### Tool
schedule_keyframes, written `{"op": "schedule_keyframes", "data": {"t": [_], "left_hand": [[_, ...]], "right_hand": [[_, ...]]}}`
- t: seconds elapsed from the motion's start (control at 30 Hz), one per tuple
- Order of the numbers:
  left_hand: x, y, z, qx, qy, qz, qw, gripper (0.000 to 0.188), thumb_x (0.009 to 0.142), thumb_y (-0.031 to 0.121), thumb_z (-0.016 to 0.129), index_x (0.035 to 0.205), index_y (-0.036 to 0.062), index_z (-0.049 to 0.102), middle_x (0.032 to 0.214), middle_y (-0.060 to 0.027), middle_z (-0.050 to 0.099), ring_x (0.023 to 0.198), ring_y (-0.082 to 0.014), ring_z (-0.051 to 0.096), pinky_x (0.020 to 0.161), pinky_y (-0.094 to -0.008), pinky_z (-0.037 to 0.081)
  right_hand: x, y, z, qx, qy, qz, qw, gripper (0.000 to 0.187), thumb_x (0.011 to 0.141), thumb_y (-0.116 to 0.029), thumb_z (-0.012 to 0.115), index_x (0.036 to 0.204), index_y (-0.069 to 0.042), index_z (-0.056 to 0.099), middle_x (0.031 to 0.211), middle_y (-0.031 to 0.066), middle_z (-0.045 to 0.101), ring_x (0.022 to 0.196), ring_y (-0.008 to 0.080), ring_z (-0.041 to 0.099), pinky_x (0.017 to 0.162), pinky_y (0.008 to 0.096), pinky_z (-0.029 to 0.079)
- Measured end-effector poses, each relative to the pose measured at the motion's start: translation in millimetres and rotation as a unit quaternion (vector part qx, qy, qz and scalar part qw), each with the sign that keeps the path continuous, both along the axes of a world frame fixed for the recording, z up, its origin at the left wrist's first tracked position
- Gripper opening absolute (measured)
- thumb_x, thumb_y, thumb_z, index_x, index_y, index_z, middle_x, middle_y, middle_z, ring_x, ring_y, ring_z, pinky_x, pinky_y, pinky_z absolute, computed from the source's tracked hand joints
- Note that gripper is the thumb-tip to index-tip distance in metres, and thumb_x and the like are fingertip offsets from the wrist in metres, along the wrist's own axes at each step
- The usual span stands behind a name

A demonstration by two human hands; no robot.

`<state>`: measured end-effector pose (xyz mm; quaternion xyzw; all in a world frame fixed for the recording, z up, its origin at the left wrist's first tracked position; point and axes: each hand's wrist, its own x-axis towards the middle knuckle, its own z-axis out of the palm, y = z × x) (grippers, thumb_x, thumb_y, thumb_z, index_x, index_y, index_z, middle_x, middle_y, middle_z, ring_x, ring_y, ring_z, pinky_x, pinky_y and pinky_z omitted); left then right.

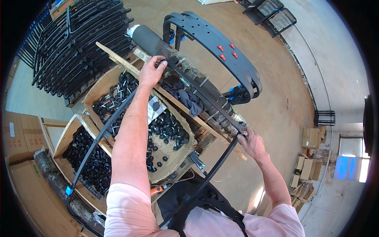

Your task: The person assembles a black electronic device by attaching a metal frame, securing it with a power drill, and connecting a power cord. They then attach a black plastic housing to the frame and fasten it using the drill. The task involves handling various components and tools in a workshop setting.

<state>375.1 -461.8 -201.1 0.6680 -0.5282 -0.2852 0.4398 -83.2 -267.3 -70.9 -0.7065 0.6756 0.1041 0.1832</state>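
A black metal frame (pixel 201 91) of square tube lies across a padded wooden rail in front of me. One of its side bars runs back under my left forearm to a blue-capped end; the other runs toward my body. My left hand (pixel 152 72) is at the far left corner, thumb and fingers closed on it; a small part there, if any, cannot be made out. My right hand (pixel 253 144) grips the frame's right corner. Below my left forearm, an open cardboard box (pixel 191 147) holds many black round-headed screw feet (pixel 167 128) with metal studs.
A second box of small black parts (pixel 87 158) stands at left. Stacked black frames (pixel 75 47) rise behind it. Beyond the rail stands a curved black frame (pixel 213 43) with red clips. An orange-handled tool (pixel 156 190) lies near my body. Cartons (pixel 310 168) line the right wall.
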Motion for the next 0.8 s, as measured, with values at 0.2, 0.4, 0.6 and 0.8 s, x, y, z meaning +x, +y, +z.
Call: {"op": "schedule_keyframes", "data": {"t": [0.2,0.4,0.6,0.8], "left_hand": [[-1.1,1.7,2.4,-0.011,0.008,-0.008,1.000,0.031,0.102,0.028,0.072,0.132,0.0192,0.075,0.128,-0.0114,0.073,0.112,-0.0284,0.072,0.101,-0.0401,0.056],[-0.3,0.2,-0.7,-0.020,0.019,-0.001,1.000,0.034,0.101,0.030,0.074,0.133,0.0214,0.074,0.128,-0.0115,0.073,0.112,-0.0290,0.072,0.101,-0.0413,0.056],[5.2,3.2,5.2,0.010,-0.049,-0.003,0.999,0.036,0.101,0.026,0.073,0.136,0.0151,0.072,0.128,-0.0110,0.074,0.108,-0.0240,0.071,0.100,-0.0386,0.055],[7.0,2.6,1.0,0.018,0.033,-0.003,0.999,0.035,0.102,0.027,0.072,0.135,0.0157,0.072,0.133,-0.0105,0.070,0.111,-0.0260,0.070,0.101,-0.0393,0.055]], "right_hand": [[-7.5,0.8,6.7,0.046,0.009,0.007,0.999,0.049,0.100,-0.035,0.072,0.131,-0.002,0.055,0.087,0.0225,0.076,0.090,0.0456,0.075,0.083,0.0555,0.058],[-6.0,-4.6,6.3,0.023,0.074,0.044,0.996,0.045,0.101,-0.044,0.069,0.114,-0.001,0.066,0.088,0.0235,0.076,0.088,0.0436,0.075,0.079,0.0528,0.059],[4.7,-11.9,8.7,0.003,0.105,0.034,0.994,0.048,0.102,-0.050,0.066,0.110,-0.003,0.070,0.091,0.0225,0.077,0.087,0.0427,0.076,0.077,0.0526,0.059],[-7.2,-7.8,-22.8,-0.063,0.020,0.027,0.997,0.046,0.105,-0.044,0.063,0.126,-0.003,0.061,0.093,0.0226,0.077,0.088,0.0449,0.076,0.079,0.0558,0.059]]}}
